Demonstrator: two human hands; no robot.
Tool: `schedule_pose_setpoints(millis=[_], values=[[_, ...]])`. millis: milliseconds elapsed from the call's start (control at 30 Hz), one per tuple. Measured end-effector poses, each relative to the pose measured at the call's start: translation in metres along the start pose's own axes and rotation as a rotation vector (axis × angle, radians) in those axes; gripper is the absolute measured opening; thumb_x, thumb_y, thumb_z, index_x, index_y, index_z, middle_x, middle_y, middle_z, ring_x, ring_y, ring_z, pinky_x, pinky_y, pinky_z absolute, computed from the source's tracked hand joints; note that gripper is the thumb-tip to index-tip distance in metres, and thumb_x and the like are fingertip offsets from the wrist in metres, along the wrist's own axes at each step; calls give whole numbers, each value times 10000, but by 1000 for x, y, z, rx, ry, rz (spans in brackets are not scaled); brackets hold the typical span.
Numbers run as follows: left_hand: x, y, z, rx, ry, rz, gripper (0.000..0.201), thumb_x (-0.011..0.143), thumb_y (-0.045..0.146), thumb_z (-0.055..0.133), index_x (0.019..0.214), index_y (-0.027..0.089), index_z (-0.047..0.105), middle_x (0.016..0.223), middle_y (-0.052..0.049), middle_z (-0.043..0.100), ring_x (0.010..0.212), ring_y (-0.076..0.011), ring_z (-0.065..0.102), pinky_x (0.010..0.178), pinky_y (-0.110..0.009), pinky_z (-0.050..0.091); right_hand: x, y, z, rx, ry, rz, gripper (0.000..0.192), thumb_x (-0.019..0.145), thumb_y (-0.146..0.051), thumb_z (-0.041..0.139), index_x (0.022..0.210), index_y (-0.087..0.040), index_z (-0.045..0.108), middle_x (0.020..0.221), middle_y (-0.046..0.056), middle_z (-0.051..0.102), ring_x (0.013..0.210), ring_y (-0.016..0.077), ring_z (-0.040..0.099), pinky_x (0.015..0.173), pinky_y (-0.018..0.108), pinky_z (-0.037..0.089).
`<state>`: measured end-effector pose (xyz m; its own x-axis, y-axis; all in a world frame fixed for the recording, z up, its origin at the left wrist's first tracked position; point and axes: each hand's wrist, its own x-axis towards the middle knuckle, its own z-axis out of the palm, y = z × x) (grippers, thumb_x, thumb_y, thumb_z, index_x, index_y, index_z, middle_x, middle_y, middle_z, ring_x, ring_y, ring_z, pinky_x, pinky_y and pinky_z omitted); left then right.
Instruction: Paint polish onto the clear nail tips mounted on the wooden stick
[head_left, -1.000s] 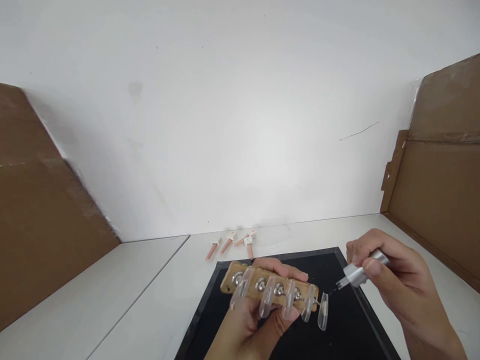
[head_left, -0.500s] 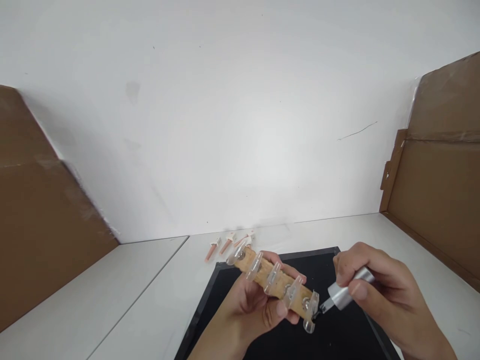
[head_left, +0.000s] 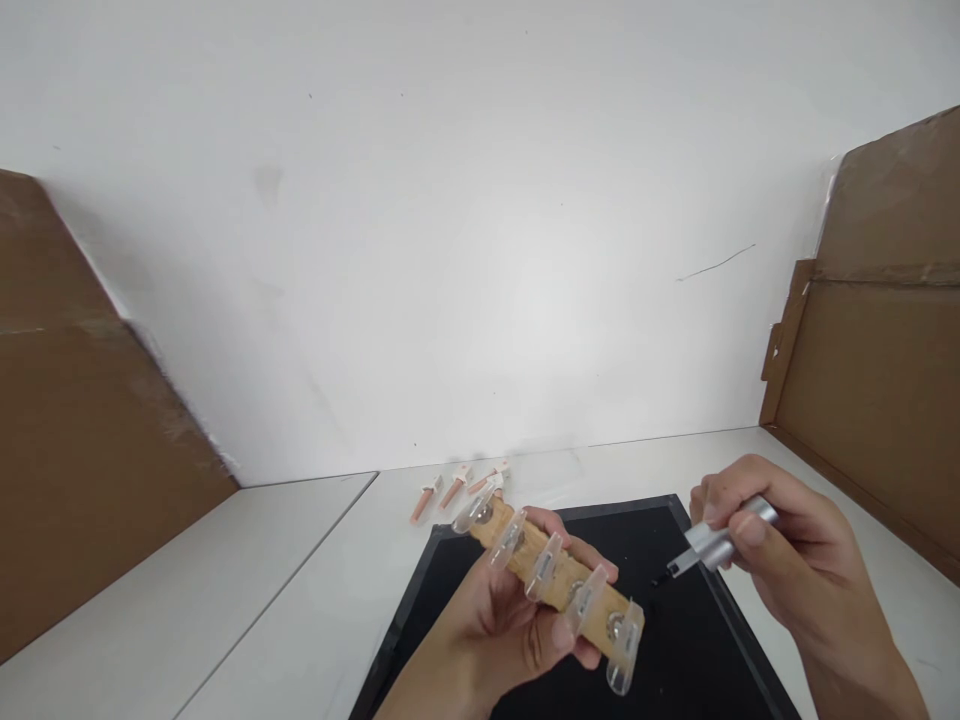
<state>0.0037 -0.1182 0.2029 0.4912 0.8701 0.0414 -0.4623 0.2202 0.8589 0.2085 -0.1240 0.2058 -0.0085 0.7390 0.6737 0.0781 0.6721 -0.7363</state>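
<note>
My left hand (head_left: 517,630) is wrapped round a wooden strip (head_left: 596,635) that slants down to the right above a black mat (head_left: 660,690). Several clear false nail tips (head_left: 544,568) stand in a row across the strip, each on a small round metal-looking mount. Between thumb and fingers, my right hand (head_left: 799,560) grips the silver cap (head_left: 709,545) of a nail polish brush. Its dark bristle tip (head_left: 660,580) points down and left, a short gap away from the rightmost nail tip (head_left: 624,655).
Several small pinkish sticks with white ends (head_left: 454,490) lie on the white table (head_left: 315,590) behind the strip. Cardboard walls stand at the left (head_left: 97,420) and right (head_left: 877,370). A white wall (head_left: 480,250) closes off the back.
The brush has come away from the rightmost nail tip, as my right hand moved up and to the right. My left hand and the strip have barely shifted.
</note>
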Motion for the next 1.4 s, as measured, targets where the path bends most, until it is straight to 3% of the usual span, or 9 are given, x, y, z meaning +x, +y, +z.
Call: schedule_pose_setpoints(millis=[133, 300, 667, 933, 1200, 1400], values=[[4, 0, 0, -1, -6, 1, 310, 663, 165, 805, 855, 223, 568, 846, 9, 740, 660, -113, 671, 584, -211, 521, 0, -4, 4, 31, -77, -56, 229, 913, -416, 560, 770, -244, 612, 562, -23, 558, 486, 123, 466, 443, 223, 359], [6, 3, 3, 22, 5, -12, 334, 652, 190, 813, 866, 234, 560, 855, 16, 732, 645, -121, 668, 575, -221, 517, -1, -11, 8, 37, -144, -20, 221, 905, -424, 568, 772, -252, 607, 531, -36, 523, 451, 117, 438, 410, 214, 327], [1, -1, -6, 32, -11, -13, 346, 660, 204, 806, 868, 234, 532, 855, 3, 727, 656, -147, 667, 535, -235, 494, 2, -4, 3, 19, -22, -36, 215, 904, -409, 573, 770, -247, 618, 576, -24, 539, 491, 124, 443, 439, 223, 362], [10, 1, 0, 23, 41, -27, 379, 625, 213, 830, 872, 220, 542, 842, -7, 723, 665, -145, 665, 565, -247, 511, -4, -13, 13, 68, -74, -12, 272, 881, -469, 582, 738, -241, 621, 525, -31, 509, 442, 111, 402, 405, 227, 298], [6, 1, 4, 33, 35, -24, 375, 625, 219, 830, 866, 216, 543, 843, -11, 722, 619, -138, 653, 539, -249, 495, 3, -11, 7, -29, -148, -35, 258, 913, -433, 546, 753, -237, 596, 529, -27, 524, 444, 120, 441, 406, 221, 339], [1, -2, -5, 28, -5, -17, 353, 659, 212, 810, 876, 222, 532, 865, -8, 727, 637, -152, 676, 532, -243, 489, 3, -8, 2, -35, -74, -54, 222, 920, -413, 550, 773, -255, 602, 573, -30, 573, 497, 118, 489, 456, 206, 383]])
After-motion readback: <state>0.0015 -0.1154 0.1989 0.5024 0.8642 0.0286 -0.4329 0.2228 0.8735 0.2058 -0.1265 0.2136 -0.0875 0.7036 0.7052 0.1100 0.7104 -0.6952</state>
